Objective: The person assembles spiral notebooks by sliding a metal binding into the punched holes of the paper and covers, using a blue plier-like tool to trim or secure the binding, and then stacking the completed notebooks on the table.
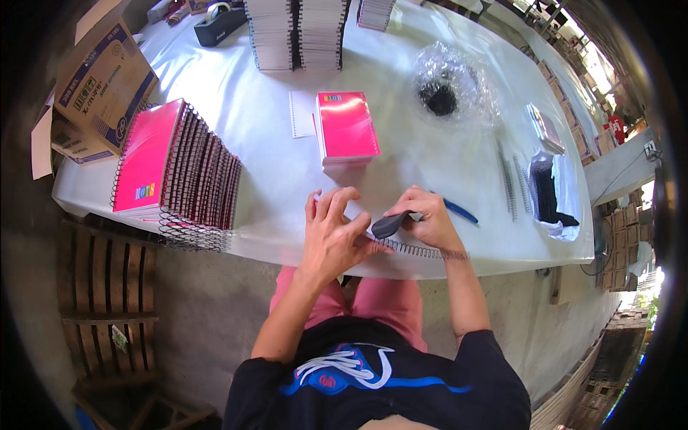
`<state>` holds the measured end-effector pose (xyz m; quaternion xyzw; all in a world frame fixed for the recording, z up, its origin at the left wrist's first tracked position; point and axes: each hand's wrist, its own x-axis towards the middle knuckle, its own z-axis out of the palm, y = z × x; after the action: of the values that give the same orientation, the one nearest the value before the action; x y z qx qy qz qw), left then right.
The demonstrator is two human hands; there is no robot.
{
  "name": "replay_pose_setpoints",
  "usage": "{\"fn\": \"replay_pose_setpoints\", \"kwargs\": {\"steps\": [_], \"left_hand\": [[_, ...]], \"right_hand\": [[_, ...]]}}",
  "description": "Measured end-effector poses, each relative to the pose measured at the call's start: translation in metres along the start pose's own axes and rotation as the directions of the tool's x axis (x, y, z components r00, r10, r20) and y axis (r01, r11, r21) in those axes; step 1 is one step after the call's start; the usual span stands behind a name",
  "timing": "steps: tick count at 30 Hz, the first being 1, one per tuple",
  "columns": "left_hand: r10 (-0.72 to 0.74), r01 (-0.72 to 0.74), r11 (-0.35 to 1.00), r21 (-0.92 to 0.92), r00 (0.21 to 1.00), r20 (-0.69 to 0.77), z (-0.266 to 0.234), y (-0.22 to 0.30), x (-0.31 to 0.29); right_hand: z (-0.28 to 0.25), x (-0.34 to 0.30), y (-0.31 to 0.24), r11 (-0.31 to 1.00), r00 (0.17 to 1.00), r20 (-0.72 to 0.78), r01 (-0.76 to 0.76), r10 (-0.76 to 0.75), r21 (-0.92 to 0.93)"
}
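My left hand [333, 233] is bent at the table's near edge, its upper fingers raised and apart. Its thumb and index finger close around one end of a dark spiral binding coil [423, 251], which runs rightward below my right hand. My right hand [428, 217] grips a dark grey, flat, rounded piece [389, 225]; its exact kind is unclear, and a small metallic glint shows by the fingers. A blue-handled tool [460, 211] lies just right of the right hand, its other end hidden. Beyond both hands sits a short stack of pink-covered spiral notebooks [346, 125].
At left stand a large stack of pink spiral notebooks [150, 158] and an open cardboard box [104, 86]. Tall page stacks [271, 36] and a tape dispenser [218, 27] are at the back. Rightward lie clear plastic wrap [459, 82], loose coils [507, 179] and a coil-filled package [548, 190].
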<state>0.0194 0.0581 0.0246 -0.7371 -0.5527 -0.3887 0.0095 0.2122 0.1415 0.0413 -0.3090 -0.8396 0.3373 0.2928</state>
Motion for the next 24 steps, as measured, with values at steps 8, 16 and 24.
{"fn": "replay_pose_setpoints", "kwargs": {"steps": [8,16,24], "left_hand": [[-0.131,0.101,0.976,-0.195,0.98,-0.148,-0.001,-0.011,0.006],[-0.201,0.119,0.874,-0.471,0.971,-0.127,0.014,-0.031,-0.004],[-0.199,0.086,0.834,-0.545,0.968,-0.151,0.025,-0.041,-0.004]], "right_hand": [[-0.006,-0.003,0.008,0.962,0.992,-0.104,-0.046,0.077,0.269],[0.009,0.01,-0.006,0.933,0.994,-0.043,-0.079,0.1,0.35],[0.018,0.028,-0.004,0.968,0.998,-0.063,-0.001,0.017,0.249]]}}
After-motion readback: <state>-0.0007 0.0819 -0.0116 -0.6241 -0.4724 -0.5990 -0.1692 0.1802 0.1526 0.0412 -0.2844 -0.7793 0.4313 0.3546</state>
